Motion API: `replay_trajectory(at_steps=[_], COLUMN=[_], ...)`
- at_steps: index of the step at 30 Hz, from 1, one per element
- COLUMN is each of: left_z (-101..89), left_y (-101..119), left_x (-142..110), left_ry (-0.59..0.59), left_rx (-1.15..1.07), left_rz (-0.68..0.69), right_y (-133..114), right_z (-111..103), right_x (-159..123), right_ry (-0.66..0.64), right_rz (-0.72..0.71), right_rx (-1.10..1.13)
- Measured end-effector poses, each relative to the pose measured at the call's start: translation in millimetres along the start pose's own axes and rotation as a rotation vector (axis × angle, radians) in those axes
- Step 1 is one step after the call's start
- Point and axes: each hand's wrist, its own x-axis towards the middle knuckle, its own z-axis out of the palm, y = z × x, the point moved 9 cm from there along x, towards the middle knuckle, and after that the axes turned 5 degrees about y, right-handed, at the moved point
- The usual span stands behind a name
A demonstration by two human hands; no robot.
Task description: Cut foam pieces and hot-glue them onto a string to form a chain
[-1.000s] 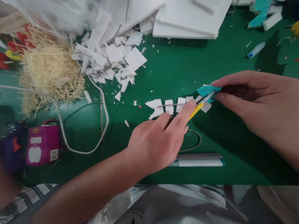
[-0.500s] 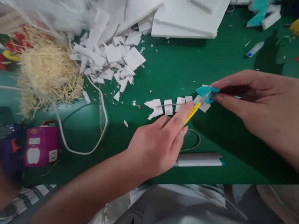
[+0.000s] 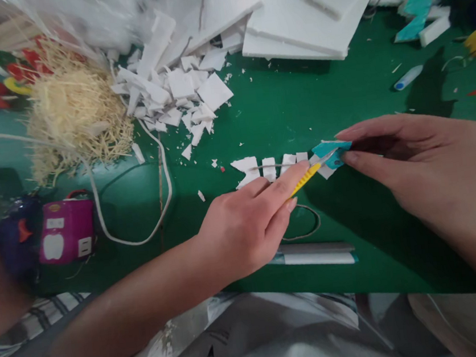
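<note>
My left hand (image 3: pixel 247 226) is closed around a yellow craft knife (image 3: pixel 306 180), its index finger stretched along the handle. The blade reaches up and to the right over a small teal foam piece (image 3: pixel 323 149). Thumb and fingers of my right hand (image 3: pixel 430 171) pinch that teal piece by its right end. Just left of it, a row of small white foam pieces (image 3: pixel 269 169) lies on the green table (image 3: pixel 289 104), with a thin grey cord running across them. My left fingers partly cover this row.
Several white foam sheets (image 3: pixel 289 23) and a heap of foam scraps (image 3: pixel 177 94) lie at the back. Wooden sticks (image 3: pixel 72 117) are piled left, near a white cable (image 3: pixel 133 242) and a purple box (image 3: pixel 67 231). Close to the front edge are markers (image 3: pixel 315 257). Another person's arm shows far left.
Both hands keep their holds and hardly move. The teal piece is turned slightly, and the view has shifted a little.
</note>
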Motion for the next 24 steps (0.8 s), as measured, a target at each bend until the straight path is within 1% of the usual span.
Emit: replay_trajectory(at_steps=[2,4,6,8,11,16,21,24], left_z=[0.4,-0.1,-1.3,-2.1,-3.4,-7.5,-13.0,-10.1], left_y=[3.5,9.0,13.7,15.1,14.7,13.2,16.0,14.7], left_x=[-0.9,-1.8,-2.8,-3.3,-3.9,-5.8,-6.8,-5.7], left_ry=[0.009,0.046,0.091,0.113,0.117,0.124,0.168,0.150], left_rx=[0.137,0.270,0.351,0.388,0.393,0.336,0.281,0.289], left_rz=[0.045,0.109,0.161,0.177,0.178,0.156,0.168,0.158], right_y=[-0.2,-0.2,0.0,0.0,-1.8,-4.5,-3.1,-2.8], right_z=[0.4,0.7,2.3,3.7,3.9,1.6,-1.4,0.2], right_x=[0.8,1.7,2.5,2.8,2.0,-0.2,-0.1,-0.9], right_ry=[-0.006,-0.007,-0.016,-0.022,-0.018,-0.013,0.015,0.005], right_rz=[-0.008,-0.016,-0.023,-0.032,-0.055,-0.106,-0.142,-0.148], right_rx=[-0.013,-0.022,-0.027,-0.034,-0.051,-0.111,-0.135,-0.141])
